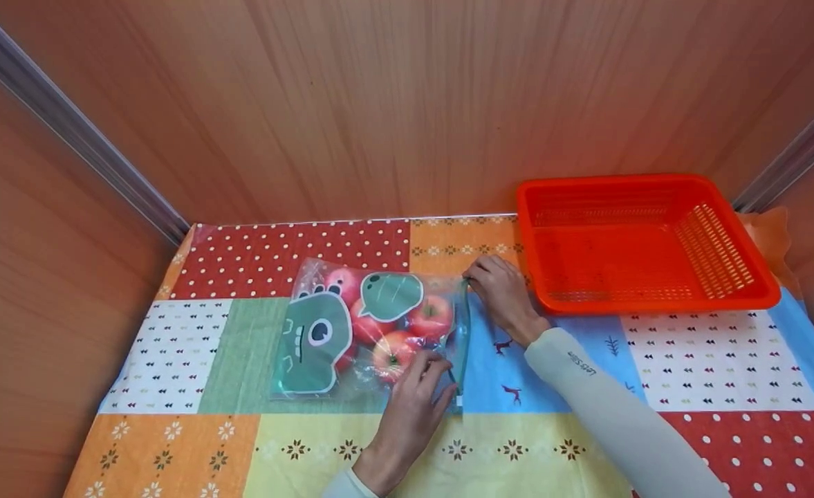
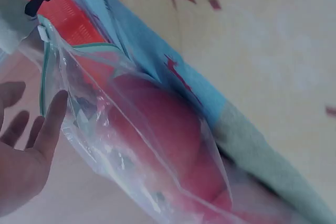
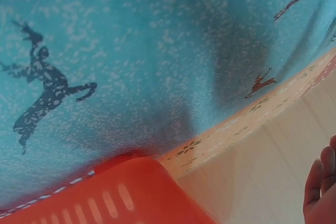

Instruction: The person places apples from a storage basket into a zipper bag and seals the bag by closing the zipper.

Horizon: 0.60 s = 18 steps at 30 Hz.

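A clear zip bag (image 1: 441,287) with green cartoon prints lies flat on the cloth, its green-edged mouth facing right. Several red apples (image 1: 394,354) are inside it. At the far end of the mouth, my right hand (image 1: 507,294) pinches the bag's edge; the right wrist view catches only some of its fingers (image 3: 314,182). My left hand (image 1: 413,408) is at the near side of the mouth, fingertips over the bag beside an apple. Its fingers look loosely extended in the left wrist view, next to the bag's open-looking mouth and white slider (image 2: 43,33).
An orange-red plastic basket (image 1: 607,259) with slotted sides stands at the back right, close beyond my right hand. A patchwork-patterned cloth (image 1: 164,360) covers the table. Wood-grain panels (image 1: 379,104) rise at the back and both sides.
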Each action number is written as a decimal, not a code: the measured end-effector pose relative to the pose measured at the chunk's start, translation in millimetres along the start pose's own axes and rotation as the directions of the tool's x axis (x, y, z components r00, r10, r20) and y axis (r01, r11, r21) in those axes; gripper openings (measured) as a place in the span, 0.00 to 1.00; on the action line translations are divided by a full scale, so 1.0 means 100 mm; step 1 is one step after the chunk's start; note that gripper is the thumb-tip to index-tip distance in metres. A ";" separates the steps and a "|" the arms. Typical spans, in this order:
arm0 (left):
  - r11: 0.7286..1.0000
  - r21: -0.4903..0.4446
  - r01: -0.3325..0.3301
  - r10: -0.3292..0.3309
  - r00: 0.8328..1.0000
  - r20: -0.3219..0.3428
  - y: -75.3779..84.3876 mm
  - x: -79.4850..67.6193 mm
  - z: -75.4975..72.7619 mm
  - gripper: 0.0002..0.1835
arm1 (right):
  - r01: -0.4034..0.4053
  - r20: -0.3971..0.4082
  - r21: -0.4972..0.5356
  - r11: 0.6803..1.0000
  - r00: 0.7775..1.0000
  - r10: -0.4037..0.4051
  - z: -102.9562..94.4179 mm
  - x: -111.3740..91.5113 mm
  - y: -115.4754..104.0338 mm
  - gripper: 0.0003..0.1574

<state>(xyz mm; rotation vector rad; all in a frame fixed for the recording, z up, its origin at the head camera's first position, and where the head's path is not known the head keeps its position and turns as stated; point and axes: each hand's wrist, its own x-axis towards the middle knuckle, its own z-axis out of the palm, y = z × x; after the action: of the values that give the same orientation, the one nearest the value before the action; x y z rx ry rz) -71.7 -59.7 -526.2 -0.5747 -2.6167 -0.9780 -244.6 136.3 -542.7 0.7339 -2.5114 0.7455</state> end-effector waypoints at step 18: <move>0.576 0.666 -0.473 0.307 0.881 0.360 -0.12 -0.14 0.04 0.18 | -0.058 0.022 0.003 0.998 0.998 0.058 -0.01 0.01 -0.03 0.13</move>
<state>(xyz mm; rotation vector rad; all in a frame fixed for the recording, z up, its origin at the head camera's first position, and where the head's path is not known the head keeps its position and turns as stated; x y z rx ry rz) -65.7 -68.9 -541.3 -0.9933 -2.5534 0.3364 -243.2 134.2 -540.0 0.6759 -2.5612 0.7665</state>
